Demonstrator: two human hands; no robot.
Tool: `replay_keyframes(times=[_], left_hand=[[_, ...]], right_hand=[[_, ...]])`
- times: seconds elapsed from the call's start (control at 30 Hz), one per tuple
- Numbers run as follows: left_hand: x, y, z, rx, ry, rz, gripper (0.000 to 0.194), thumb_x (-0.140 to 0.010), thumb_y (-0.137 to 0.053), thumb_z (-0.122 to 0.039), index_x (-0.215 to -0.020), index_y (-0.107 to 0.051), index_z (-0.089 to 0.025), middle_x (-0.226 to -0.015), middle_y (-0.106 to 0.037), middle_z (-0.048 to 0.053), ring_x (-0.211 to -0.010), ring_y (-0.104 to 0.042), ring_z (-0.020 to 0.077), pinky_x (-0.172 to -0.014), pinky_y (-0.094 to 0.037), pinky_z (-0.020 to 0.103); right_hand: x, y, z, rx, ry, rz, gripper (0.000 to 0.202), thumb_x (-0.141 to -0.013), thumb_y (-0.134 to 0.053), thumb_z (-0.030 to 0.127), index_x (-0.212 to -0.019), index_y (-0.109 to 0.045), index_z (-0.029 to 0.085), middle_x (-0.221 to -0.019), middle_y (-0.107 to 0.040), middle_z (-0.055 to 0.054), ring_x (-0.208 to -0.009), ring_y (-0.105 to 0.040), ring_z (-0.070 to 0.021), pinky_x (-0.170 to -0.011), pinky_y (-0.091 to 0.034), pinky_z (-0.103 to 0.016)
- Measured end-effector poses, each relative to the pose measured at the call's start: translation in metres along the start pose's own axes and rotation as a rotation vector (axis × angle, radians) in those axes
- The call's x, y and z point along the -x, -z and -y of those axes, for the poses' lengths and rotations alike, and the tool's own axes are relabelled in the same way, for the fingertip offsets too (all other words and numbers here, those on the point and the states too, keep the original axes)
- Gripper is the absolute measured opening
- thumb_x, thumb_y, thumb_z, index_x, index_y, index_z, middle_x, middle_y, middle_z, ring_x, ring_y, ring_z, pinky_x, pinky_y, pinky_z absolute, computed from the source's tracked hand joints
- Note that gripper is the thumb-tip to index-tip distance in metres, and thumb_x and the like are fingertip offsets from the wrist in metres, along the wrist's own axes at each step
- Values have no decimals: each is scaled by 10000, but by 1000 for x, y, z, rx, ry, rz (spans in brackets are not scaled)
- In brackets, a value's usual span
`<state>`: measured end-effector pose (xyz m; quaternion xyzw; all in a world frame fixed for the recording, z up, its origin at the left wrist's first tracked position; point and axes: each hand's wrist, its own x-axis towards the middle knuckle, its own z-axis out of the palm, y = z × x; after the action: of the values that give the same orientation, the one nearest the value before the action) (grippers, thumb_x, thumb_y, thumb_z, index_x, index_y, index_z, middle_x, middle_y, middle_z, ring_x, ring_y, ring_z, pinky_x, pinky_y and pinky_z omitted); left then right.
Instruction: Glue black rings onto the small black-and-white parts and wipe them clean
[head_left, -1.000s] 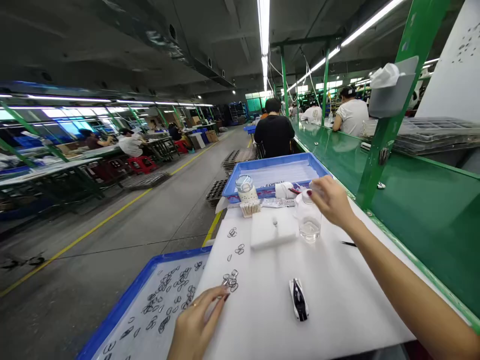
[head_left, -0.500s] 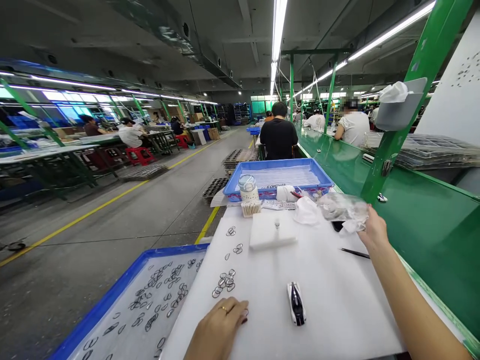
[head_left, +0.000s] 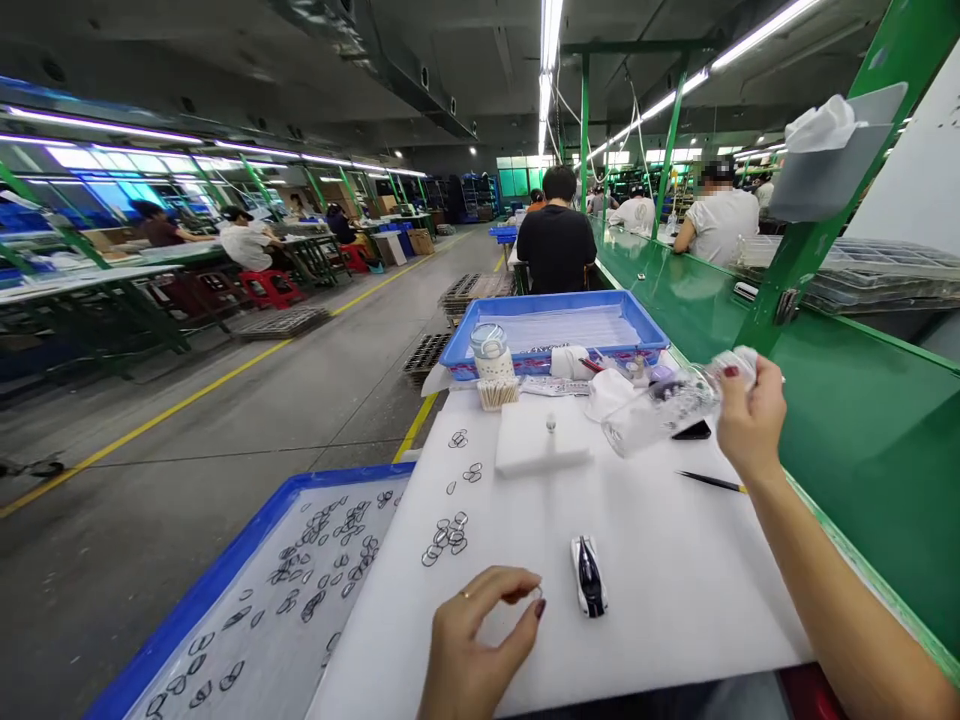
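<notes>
Head view of a white foam-covered bench [head_left: 675, 600] in the lower middle of the frame. The right hand [head_left: 750, 420], at centre right, has its grip closed round the cap end of a clear plastic bottle [head_left: 660, 412], which is raised off the bench and tipped on its side, base pointing toward the middle of the frame. The left hand [head_left: 480, 650], at the bottom centre, rests over the foam with thumb and forefinger pinched on a small ring-shaped part [head_left: 536, 593]; the part is too small to describe further.

Just to the right of the left hand lies a small black-and-white tool [head_left: 589, 588]. Above the hand, a loose cluster of dark rings [head_left: 444, 538] lies on the foam, with a few more scattered toward the top. A white foam block [head_left: 541, 448] sits near the bench's far end, left of the bottle. A thin dark stick [head_left: 712, 482] lies below the right hand, near the green edge.

At the lower left, a blue tray [head_left: 225, 590] holds many more rings. At the far end stand a second blue tray [head_left: 555, 305], a lidded jar [head_left: 491, 352] and a bundle of cotton swabs [head_left: 499, 393]. Seated workers fill the upper middle of the frame.
</notes>
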<state>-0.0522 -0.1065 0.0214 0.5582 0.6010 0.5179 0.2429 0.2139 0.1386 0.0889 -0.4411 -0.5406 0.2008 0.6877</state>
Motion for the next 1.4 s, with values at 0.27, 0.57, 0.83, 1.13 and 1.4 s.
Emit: replay_keyframes(times=[0.27,0.57,0.83,1.13,1.4], left_hand=[[3,-60,-22,1113,526,-52,277,-626,-921,-389,-786,-796,-201,-794,-743,36,-734,-694,103,-724,-575,150],[4,-57,-15,1230,591,-104,364,-510,-968,-403,-732,-774,-189,-695,-729,15,-652,-686,108,-662,-591,178],[9,-58,-14,1180,567,-110,317,-537,-955,-411,-710,-772,-218,-661,-726,-17,-624,-680,94,-653,-586,178],[7,-59,-16,1095,527,-119,289,-540,-955,-405,-707,-788,-240,-675,-746,-9,-600,-669,98,-621,-583,188],[8,-58,-18,969,467,-124,295,-574,-927,-467,-732,-802,-251,-685,-756,19,-608,-689,123,-612,-599,213]], right_hand=[[-9,-47,36,225,374,437,162,-892,-583,371,-902,-529,218,-1032,-691,-116,-947,-672,-239,-834,-552,-395],[94,-15,92,-19,303,702,126,-942,-612,261,-837,-549,230,-578,-546,58,-414,-468,-80,-398,-373,-211],[174,-11,85,93,655,794,134,-935,-547,154,-957,-679,157,-822,-661,-60,-566,-575,-97,-484,-483,-225],[162,2,99,228,707,857,174,-942,-526,159,-885,-690,159,-726,-626,-38,-554,-548,-108,-464,-440,-247],[133,25,94,320,379,794,110,-910,-630,186,-886,-731,222,-786,-677,-31,-530,-548,-98,-463,-412,-253]])
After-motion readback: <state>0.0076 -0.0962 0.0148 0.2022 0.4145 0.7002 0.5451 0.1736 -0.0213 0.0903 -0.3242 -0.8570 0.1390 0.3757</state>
